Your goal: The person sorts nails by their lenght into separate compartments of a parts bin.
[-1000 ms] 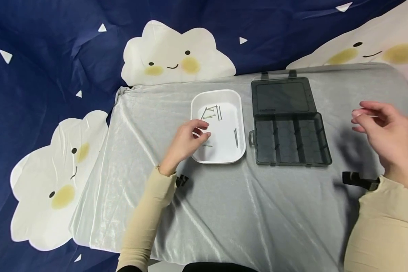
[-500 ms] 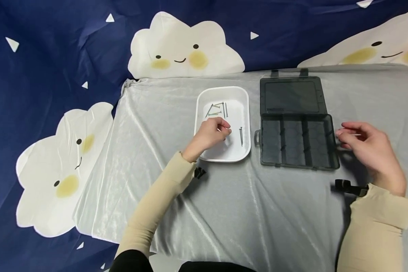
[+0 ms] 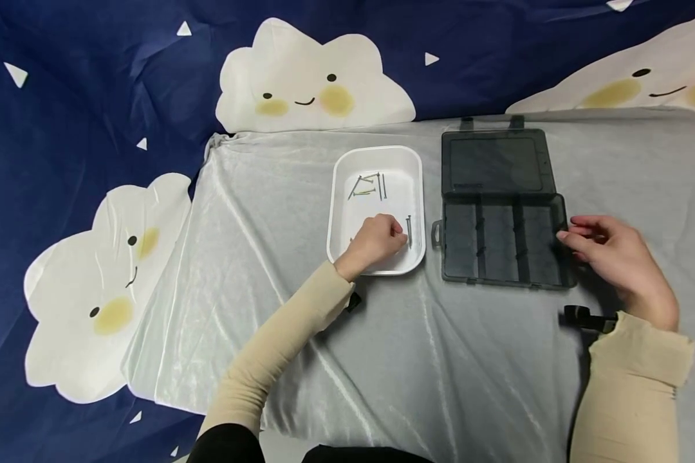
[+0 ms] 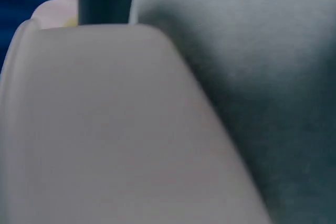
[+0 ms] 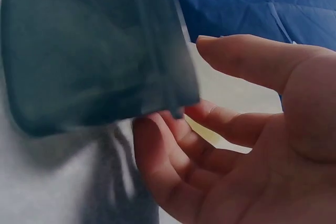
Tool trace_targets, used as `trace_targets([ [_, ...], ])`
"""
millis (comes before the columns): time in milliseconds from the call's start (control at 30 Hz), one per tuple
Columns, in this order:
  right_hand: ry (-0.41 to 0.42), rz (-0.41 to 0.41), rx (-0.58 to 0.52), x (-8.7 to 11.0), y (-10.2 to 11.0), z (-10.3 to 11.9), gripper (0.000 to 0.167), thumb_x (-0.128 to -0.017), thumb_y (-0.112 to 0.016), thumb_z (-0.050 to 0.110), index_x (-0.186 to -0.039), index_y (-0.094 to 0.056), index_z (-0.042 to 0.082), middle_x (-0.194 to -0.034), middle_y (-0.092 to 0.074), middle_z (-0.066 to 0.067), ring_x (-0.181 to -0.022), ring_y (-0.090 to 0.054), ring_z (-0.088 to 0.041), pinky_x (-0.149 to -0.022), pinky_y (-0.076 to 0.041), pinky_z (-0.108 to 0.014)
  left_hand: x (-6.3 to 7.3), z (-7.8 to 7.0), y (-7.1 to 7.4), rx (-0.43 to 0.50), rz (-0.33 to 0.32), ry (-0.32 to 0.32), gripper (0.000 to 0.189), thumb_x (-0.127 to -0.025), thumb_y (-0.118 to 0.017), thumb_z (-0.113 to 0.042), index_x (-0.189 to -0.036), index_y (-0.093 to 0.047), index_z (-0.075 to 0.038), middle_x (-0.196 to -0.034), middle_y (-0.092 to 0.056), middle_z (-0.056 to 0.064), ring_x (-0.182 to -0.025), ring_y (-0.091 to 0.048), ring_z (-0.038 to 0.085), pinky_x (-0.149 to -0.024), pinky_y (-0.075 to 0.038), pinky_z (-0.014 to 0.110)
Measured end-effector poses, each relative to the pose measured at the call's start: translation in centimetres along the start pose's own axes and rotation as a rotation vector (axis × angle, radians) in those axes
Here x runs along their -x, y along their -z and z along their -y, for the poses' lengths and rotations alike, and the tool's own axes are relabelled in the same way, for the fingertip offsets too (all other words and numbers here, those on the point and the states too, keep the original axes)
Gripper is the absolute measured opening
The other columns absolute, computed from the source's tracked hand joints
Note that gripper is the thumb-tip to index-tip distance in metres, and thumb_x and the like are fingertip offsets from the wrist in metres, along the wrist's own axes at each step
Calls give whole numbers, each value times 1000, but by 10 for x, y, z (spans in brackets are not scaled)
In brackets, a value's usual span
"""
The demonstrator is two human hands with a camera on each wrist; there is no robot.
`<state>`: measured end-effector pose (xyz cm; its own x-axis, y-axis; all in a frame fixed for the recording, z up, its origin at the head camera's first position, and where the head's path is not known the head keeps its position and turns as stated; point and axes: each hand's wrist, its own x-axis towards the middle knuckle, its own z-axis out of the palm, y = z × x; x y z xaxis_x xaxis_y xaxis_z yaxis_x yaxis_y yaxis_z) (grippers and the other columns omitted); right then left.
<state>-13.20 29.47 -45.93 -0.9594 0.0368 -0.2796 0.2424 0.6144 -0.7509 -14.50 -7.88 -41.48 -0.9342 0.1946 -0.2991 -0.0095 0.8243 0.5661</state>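
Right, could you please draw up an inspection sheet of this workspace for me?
Surface: grey cloth, wrinkled.
Job's things: white tray with thin metal fasteners in it, most at the far end; to its right, a dark see-through compartment box, lid laid open.
Clutter: nothing seen.
Grips: left hand in the tray area, fingertips down near two fasteners at the right wall; whether it holds anything is hidden. Right hand at the box's right edge, thumb apart from it in the right wrist view.
Cables: nothing seen.
Surroundings: dark blue backdrop with printed smiling clouds.

Unclear place; cloud-print backdrop (image 3: 452, 90), draped table (image 3: 498, 360)
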Motion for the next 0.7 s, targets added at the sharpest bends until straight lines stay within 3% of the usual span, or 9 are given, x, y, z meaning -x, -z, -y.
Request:
trace_targets([
  [133, 18, 52, -8, 6, 1, 11, 74, -93, -58, 44, -144, -36, -5, -106, -49, 13, -74, -52, 12, -59, -48, -14, -3, 2, -6, 41, -4, 36, 12, -89, -63, -19, -87, -69, -9, -74, -63, -1, -68, -55, 10, -60, -40, 16],
  [367, 29, 101, 14, 15, 2, 24, 66, -94, -59, 41, -135, -42, -7, -91, -45, 31, -70, -53, 7, -60, -46, -15, -10, 6, -14, 169, 20, 109, 14, -91, -63, -21, -87, -70, -9, -61, -66, -1, -58, -60, 8, -58, -42, 16],
  [500, 42, 135, -13, 15, 2, 21, 64, -95, -59, 35, -135, -40, -10, -87, -46, 36, -71, -52, 8, -60, -46, -15, -13, 7, -15, 236, 35, 131, 16, -91, -63, -19, -83, -70, -7, -57, -67, 2, -52, -65, 10, -63, -47, 17],
  [700, 36, 148, 3, 15, 5, 18, 64, -94, -59, 38, -135, -40, -8, -88, -45, 35, -72, -52, 8, -61, -46, -15, -15, 5, -19, 255, 46, 149, 17, -90, -62, -14, -77, -69, -6, -53, -66, 3, -49, -66, 12, -72, -52, 17],
])
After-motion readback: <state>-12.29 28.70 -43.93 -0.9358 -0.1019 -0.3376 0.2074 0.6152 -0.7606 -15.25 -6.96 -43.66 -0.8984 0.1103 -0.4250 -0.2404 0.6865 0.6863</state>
